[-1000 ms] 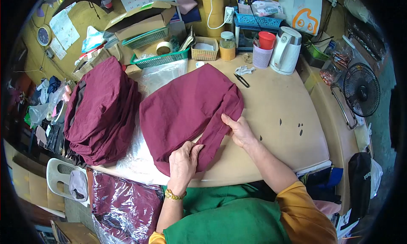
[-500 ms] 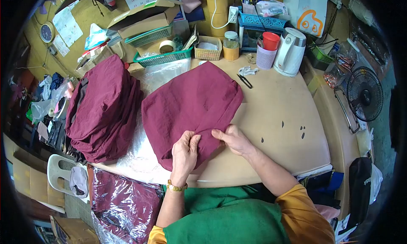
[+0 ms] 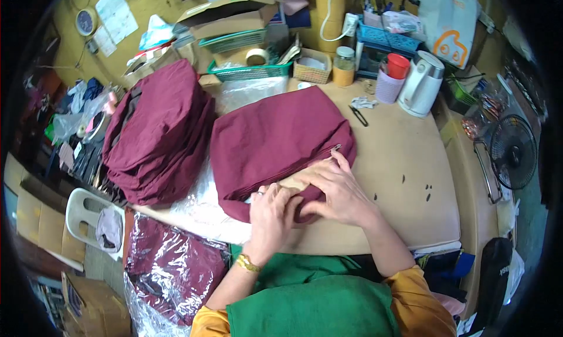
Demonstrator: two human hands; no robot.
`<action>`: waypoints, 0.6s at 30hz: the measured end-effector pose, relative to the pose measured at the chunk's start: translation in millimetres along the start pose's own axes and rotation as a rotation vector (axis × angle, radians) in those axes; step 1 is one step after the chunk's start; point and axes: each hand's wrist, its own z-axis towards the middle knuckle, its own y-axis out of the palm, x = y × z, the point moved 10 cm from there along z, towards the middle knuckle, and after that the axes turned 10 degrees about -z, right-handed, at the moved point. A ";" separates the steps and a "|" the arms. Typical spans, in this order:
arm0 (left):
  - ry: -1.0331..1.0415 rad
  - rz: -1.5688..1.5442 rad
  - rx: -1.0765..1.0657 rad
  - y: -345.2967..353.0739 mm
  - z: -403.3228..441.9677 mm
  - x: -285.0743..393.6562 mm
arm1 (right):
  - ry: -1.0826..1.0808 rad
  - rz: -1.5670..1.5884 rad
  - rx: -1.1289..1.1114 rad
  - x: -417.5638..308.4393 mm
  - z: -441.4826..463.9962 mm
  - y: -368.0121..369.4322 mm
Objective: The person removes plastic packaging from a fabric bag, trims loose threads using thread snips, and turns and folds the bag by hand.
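A maroon fabric bag [image 3: 275,129] lies on the table before me, its long zip now showing along the near side, with a metal zip pull at the right end. My left hand [image 3: 271,217] has its bent fingers closed on the bag's near edge, at the left of the zip. On the right side, my right hand [image 3: 343,193] grips the same near edge, thumb below and fingers reaching over the zip toward the left hand. The right index finger lies close to the zip pull. Cloth between the fingers is partly hidden.
A stack of maroon bags [image 3: 155,138] stands at the left on clear plastic. Below it hangs a plastic-wrapped maroon bundle [image 3: 176,266]. Black thread snips [image 3: 358,116], a white kettle [image 3: 421,85], a red cup [image 3: 397,66] and a green basket [image 3: 249,72] are farther back.
The near side of the bag has been turned so the zip shows. My right hand has shifted up onto the zip area, and both hands have come closer together. The camera view has shifted slightly.
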 end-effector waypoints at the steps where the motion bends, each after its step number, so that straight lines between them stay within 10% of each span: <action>1: 0.020 -0.137 0.075 -7.4 -7.7 10.8 | -0.014 0.016 -0.002 4.2 -3.5 12.8; 6: -0.516 -0.751 -0.576 54.3 -90.5 -5.6 | 0.158 0.111 -0.007 34.0 5.9 12.5; 8: -0.764 -1.518 -0.131 66.8 -99.4 -39.0 | 0.167 0.119 0.040 33.5 8.8 1.9; 12: -0.874 -1.864 0.474 47.2 -93.2 -113.6 | 0.215 0.119 0.055 38.7 -13.5 -6.0; 18: -0.838 -1.863 0.525 39.2 -96.6 -125.1 | 0.415 -0.222 -0.035 45.4 -40.7 -22.0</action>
